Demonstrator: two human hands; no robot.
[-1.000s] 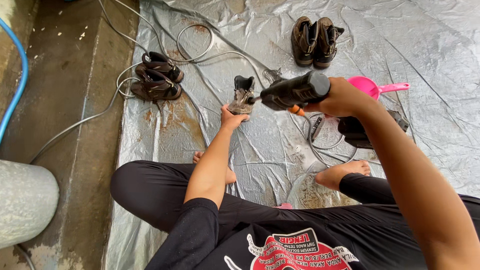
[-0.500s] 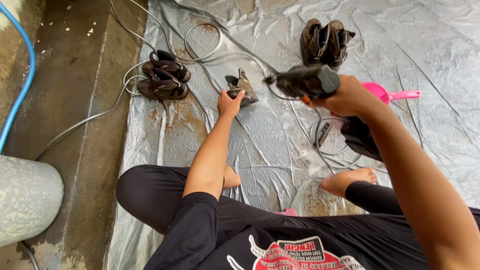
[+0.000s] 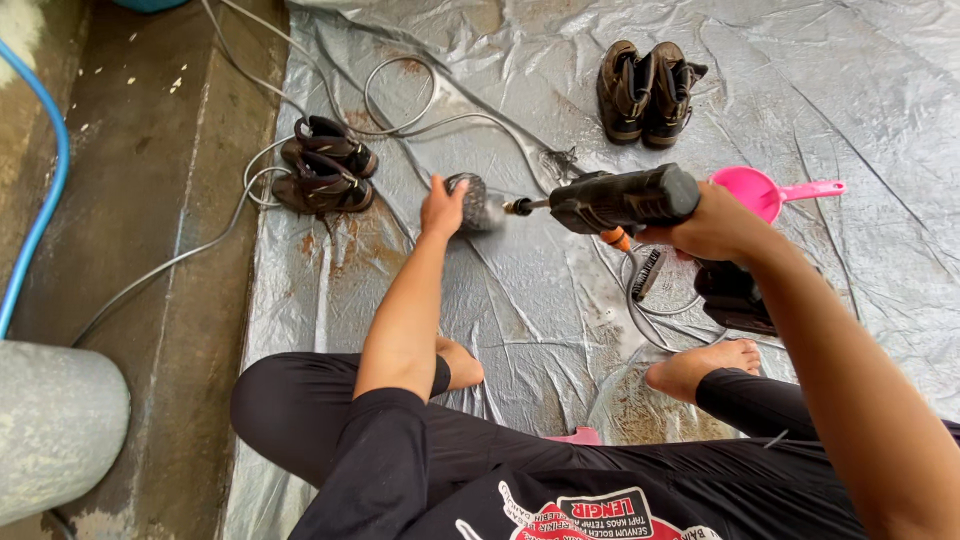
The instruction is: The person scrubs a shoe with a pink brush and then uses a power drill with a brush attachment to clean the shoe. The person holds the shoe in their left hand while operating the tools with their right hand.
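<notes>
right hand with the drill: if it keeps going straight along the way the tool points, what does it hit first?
The right hand aims the drill leftward at the shoe held by the left hand. The shoe comes first; the bit tip looks at or near it, depth unclear.

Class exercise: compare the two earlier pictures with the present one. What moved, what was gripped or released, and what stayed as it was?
The left hand turned the shoe from upright to sole facing the camera. The drill in the right hand swung down, its tip now at the blurred shoe. Nothing was let go. The brown boots, dark shoes and pink scoop stayed put.
</notes>
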